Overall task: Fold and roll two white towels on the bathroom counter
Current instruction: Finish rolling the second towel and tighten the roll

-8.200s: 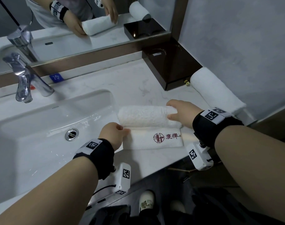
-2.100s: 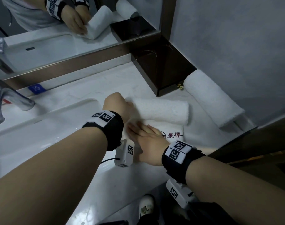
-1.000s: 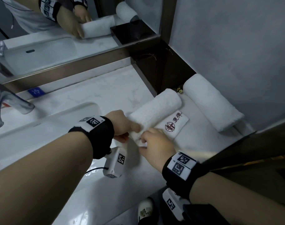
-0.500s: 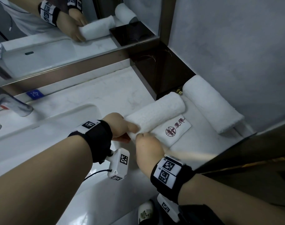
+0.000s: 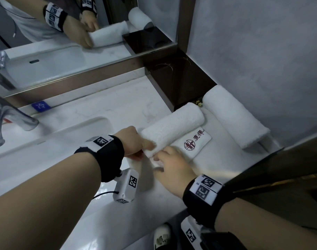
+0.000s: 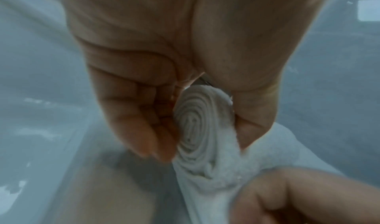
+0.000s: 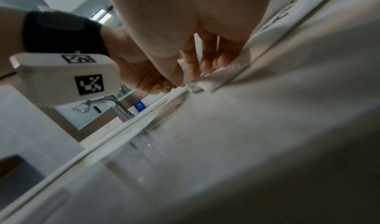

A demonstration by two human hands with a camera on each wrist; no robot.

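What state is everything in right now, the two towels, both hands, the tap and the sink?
Logo towel: mostly rolled, flat printed tail still unrolled on the counter.
Second towel: fully rolled, lying by the wall, untouched.
Left hand: grips the roll's near end, spiral visible.
Right hand: pinches the tail's near corner.
Tap: no water running.
Sink: no standing water visible.

Bare forearms; each wrist wears a black band (image 5: 107,157) topped by a white strip with square black-and-white codes; beneath each band hangs a white coded camera box (image 5: 126,186); a thin black cable leaves the left one.
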